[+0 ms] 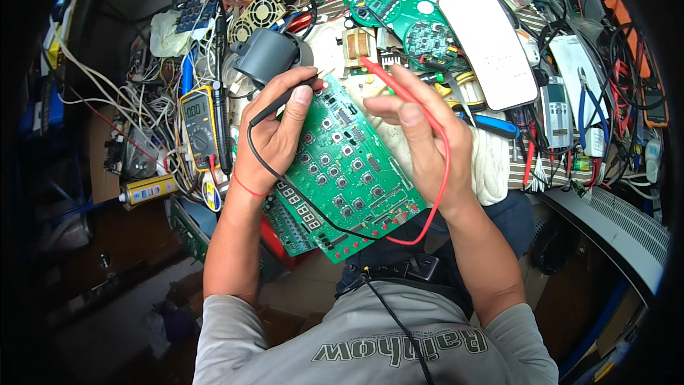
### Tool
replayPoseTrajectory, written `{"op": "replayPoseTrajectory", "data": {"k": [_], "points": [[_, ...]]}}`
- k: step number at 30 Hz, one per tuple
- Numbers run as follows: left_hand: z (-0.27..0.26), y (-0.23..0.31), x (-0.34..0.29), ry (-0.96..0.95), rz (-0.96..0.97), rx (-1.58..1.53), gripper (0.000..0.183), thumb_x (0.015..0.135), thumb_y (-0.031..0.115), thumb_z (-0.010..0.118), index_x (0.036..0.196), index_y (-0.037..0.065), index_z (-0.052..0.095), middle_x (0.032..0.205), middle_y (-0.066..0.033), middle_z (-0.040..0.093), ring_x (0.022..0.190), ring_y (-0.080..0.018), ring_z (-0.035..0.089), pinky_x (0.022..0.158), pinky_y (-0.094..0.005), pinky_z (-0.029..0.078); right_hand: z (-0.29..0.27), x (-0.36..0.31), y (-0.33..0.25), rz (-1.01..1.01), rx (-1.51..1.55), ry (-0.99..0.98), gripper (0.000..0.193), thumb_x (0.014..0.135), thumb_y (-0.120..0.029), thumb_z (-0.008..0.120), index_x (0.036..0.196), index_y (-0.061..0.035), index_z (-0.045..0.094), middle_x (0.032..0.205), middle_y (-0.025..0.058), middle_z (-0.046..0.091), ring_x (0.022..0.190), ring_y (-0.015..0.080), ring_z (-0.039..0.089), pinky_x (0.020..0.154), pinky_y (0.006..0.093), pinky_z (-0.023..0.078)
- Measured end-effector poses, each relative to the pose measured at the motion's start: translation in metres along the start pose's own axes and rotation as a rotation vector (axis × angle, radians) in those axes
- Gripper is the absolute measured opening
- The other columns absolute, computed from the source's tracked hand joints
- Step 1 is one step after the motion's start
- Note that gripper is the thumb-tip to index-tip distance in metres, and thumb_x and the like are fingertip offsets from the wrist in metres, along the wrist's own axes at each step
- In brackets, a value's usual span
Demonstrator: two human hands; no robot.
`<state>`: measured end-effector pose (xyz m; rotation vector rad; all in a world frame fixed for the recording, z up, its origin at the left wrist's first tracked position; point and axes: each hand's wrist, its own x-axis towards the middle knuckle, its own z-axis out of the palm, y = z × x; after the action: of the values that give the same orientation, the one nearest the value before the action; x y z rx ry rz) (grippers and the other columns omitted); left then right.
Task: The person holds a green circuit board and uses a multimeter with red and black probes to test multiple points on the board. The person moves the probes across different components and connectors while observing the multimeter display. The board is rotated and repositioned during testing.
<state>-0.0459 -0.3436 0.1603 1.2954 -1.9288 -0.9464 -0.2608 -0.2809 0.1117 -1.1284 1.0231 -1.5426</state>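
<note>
A green circuit board [347, 164] with several push buttons, chips and a row of digit displays [298, 207] lies tilted between my hands. My left hand [272, 132] is closed around a black test probe [273, 105], beside the board's upper left edge; whether it also grips the board is hard to tell. A red test probe [402, 88] is in my right hand [433, 146], pinched between thumb and fingers, its tip pointing away over the bench and apart from the board. Both leads loop down across the board's lower part. A yellow multimeter [200, 128] with a lit display stands left of my left wrist.
Beyond the board sit a grey cylinder [269, 55], a transformer [356, 46] and round green boards [427, 39]. A white slab-shaped device [488, 46] and a blue-handled tool [496, 126] lie at right, near blue pliers [591, 103]. Tangled cables [121, 125] crowd the left.
</note>
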Motion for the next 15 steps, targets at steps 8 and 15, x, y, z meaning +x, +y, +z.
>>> {"op": "replayPoseTrajectory", "data": {"k": [8, 15], "points": [[-0.001, 0.003, 0.004, -0.034, 0.015, 0.08, 0.027, 0.108, 0.02, 0.062, 0.127, 0.001, 0.07, 0.113, -0.0139, 0.074, 0.105, -0.0213, 0.071, 0.095, -0.0336, 0.054, 0.006, 0.017, 0.017, 0.361, 0.27, 0.031, 0.023, 0.101, -0.01, 0.069, 0.118, 0.0051, 0.066, 0.104, 0.0111, 0.074, 0.089, 0.0119, 0.07, 0.078, 0.0254, 0.056], [-0.001, 0.003, 0.005, -0.05, 0.024, 0.086, 0.027, 0.108, 0.019, 0.063, 0.126, 0.001, 0.07, 0.115, -0.0148, 0.074, 0.106, -0.0226, 0.071, 0.095, -0.0337, 0.054, 0.005, 0.003, 0.021, 0.396, 0.2, -0.024, 0.032, 0.103, -0.013, 0.068, 0.128, 0.0064, 0.067, 0.116, 0.0127, 0.075, 0.105, 0.0141, 0.07, 0.092, 0.0278, 0.055]]}}
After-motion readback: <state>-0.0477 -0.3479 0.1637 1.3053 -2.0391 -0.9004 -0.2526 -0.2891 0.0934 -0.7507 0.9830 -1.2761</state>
